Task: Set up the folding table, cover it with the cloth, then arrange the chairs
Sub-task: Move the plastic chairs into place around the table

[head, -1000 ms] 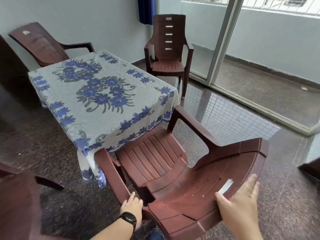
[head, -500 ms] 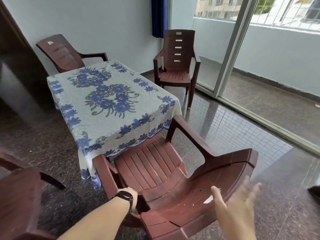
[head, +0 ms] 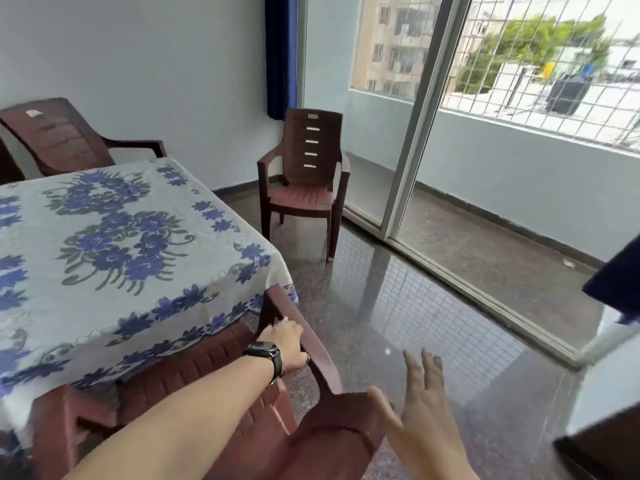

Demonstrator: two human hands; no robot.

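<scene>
Your left hand point(head: 285, 346) grips the right armrest point(head: 304, 344) of the near chair point(head: 214, 386), fingers curled over the rail, with a black watch point(head: 265, 355) on that wrist. Your right hand point(head: 420, 420) is held wide, fingers straight and spread; its thumb lies at the top corner of the chair's backrest point(head: 332, 438), though you cannot tell from here whether it touches.

The near chair is tucked up to the near edge of the surface point(head: 239, 306), its seat partly under the hanging edge of the cloth point(head: 114, 244). The cloth, white with blue flowers, covers the whole top and drapes over the sides.

A second chair point(head: 301, 188) stands upright on the floor point(head: 398, 306) beyond the far right corner of the surface, apart from it and facing you, just beside the sliding glass door point(head: 408, 140). A third chair point(head: 65, 140) stands at the far left side of the surface, its back toward the wall point(head: 156, 64).

A blue curtain point(head: 280, 53) hangs in the corner behind the second chair. Past the glass lies a balcony with a grille point(head: 540, 53). A dark blue object point(head: 620, 282) juts in at the right edge; you cannot tell what it is.
</scene>
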